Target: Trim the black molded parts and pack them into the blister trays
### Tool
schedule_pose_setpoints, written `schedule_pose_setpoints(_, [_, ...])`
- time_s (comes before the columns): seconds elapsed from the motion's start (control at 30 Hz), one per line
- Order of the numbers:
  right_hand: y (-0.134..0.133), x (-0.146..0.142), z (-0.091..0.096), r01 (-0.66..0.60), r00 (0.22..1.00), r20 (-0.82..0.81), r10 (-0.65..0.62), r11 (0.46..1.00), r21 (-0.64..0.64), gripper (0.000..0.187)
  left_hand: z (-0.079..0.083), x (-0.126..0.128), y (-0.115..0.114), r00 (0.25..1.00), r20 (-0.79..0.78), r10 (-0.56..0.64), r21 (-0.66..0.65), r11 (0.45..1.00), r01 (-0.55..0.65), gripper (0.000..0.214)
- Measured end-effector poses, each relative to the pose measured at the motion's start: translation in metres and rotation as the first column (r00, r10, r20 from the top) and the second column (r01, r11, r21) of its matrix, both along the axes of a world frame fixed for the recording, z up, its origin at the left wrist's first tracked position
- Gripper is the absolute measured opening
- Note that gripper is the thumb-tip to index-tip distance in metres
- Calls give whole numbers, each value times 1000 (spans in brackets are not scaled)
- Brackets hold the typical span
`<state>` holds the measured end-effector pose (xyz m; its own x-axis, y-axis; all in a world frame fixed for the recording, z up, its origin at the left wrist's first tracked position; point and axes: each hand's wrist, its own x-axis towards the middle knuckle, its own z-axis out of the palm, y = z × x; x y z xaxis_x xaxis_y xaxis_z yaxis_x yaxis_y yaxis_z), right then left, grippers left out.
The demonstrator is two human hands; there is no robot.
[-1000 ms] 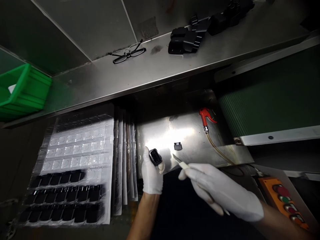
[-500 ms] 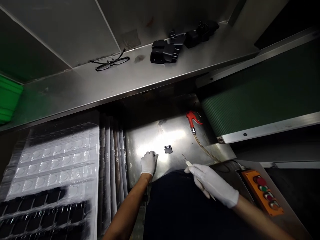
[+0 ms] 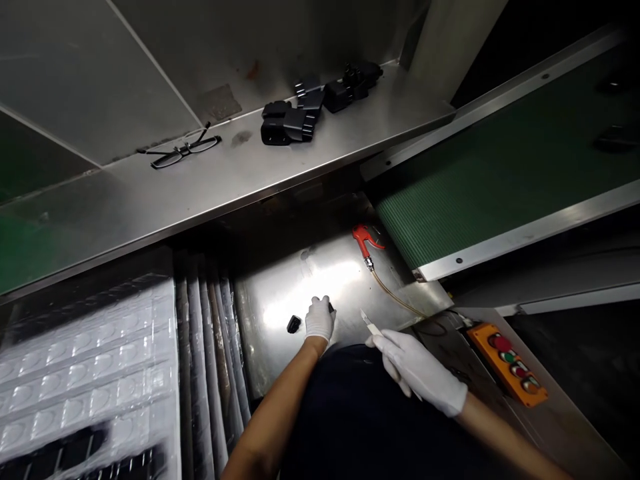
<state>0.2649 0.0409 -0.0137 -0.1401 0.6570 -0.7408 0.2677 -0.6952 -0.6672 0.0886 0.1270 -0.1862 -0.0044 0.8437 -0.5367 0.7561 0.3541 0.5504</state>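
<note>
**A:** Two white cotton gloves are over the steel bench (image 3: 345, 280). What's the left hand (image 3: 319, 319) doing?

**B:** It rests palm-down near the middle of the bench, its fingers (image 3: 316, 305) curled. A dark piece (image 3: 331, 307) peeks out just past the fingertips, but I can't tell whether they have hold of it. A small black plastic part (image 3: 294, 324) lies on the bare steel just left of that hand, not touching it.

**A:** And the right hand (image 3: 417, 371)?

**B:** Its fingers are closed around the pale handle of a craft knife (image 3: 374, 329), whose narrow, pointed blade angles over the bench's near right edge. The blade has open steel on its left, up to the left hand.

**A:** What hems the bench in?

**B:** Behind it, a brushed-steel shelf (image 3: 210, 190) carries ridged black plastic parts (image 3: 287, 123) and thin-framed glasses (image 3: 184, 152). A red air blow gun (image 3: 363, 239) sits on the bench's far edge, with a tan hose (image 3: 395, 295) curving toward its right edge. Past that edge runs a ribbed green conveyor belt (image 3: 500, 180).

**A:** Left and right of it?

**B:** On the left are upright, glossy stacked trays (image 3: 210, 333) and a clear blister tray (image 3: 85, 380). Beyond the near right corner is an orange push-button box (image 3: 507, 363).
</note>
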Motion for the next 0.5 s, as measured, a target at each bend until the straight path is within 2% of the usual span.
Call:
schedule_pose_setpoints(0.07, [-1, 0, 1, 26, 1000, -6, -26, 1000, 11, 31, 10, -5, 3, 982, 145, 124, -44, 992, -119, 33])
schedule_pose_setpoints(0.13, [-2, 1, 1, 44, 999, -25, -43, 999, 31, 32, 27, -9, 4, 913, 309, 266, -128, 963, -238, 33])
schedule_pose_setpoints(0.2, [-1, 1, 2, 58, 997, -50, -56, 997, 46, 34, 52, -12, 2, 789, 468, 398, -237, 917, -322, 36])
schedule_pose_setpoints(0.27, [1, 2, 5, 67, 996, -68, -64, 997, 45, 36, 83, -16, -4, 647, 584, 490, -322, 872, -370, 41])
schedule_pose_setpoints(0.33, [4, 1, 9, 63, 995, -76, -60, 997, 39, 39, 118, -21, -13, 466, 677, 570, -410, 818, -404, 41])
schedule_pose_setpoints(0.4, [8, 0, 14, 44, 997, -68, -42, 999, 29, 43, 150, -23, -22, 186, 724, 664, -566, 727, -388, 38])
schedule_pose_setpoints(0.47, [11, -3, 17, 12, 998, -54, -11, 1000, 16, 48, 175, -23, -30, -63, 686, 725, -699, 634, -330, 35])
schedule_pose_setpoints(0.5, [12, -5, 18, -8, 999, -45, 8, 1000, 6, 50, 183, -22, -33, -132, 656, 743, -739, 598, -309, 35])
